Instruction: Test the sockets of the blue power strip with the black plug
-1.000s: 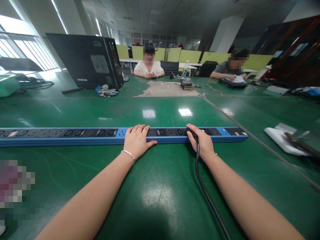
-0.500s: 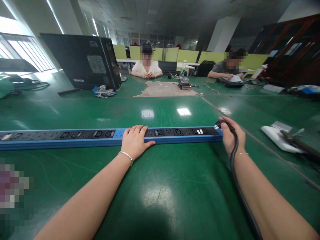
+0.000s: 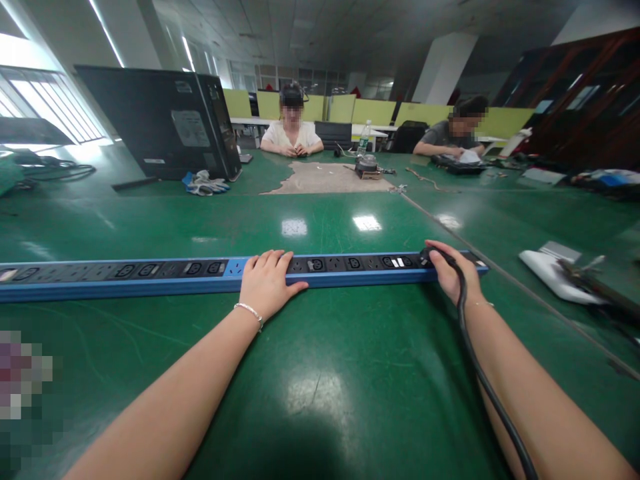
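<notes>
A long blue power strip (image 3: 350, 280) with black outlets lies across the green table. My left hand (image 3: 267, 275) is laid over its middle, fingers reaching across the top and thumb along the near side, clasping it. Near the strip's right end, my right hand (image 3: 454, 267) is closed round the black plug (image 3: 427, 255) of a power cord. The plug is down at an outlet; my fingers hide whether it is seated. From that hand the black cord (image 3: 480, 363) runs down along my right forearm and out of view.
A black computer tower (image 3: 165, 127) stands back left, with gloves (image 3: 205, 182) before it. Two people (image 3: 291, 133) sit across the table. Brown cardboard (image 3: 325, 179), a bottle (image 3: 364, 139) and a white device (image 3: 555, 277) also lie or stand around.
My right hand has shifted slightly left and down with the plug, from above the strip's end to an outlet, uncovering the end. My left hand stays on the strip.
</notes>
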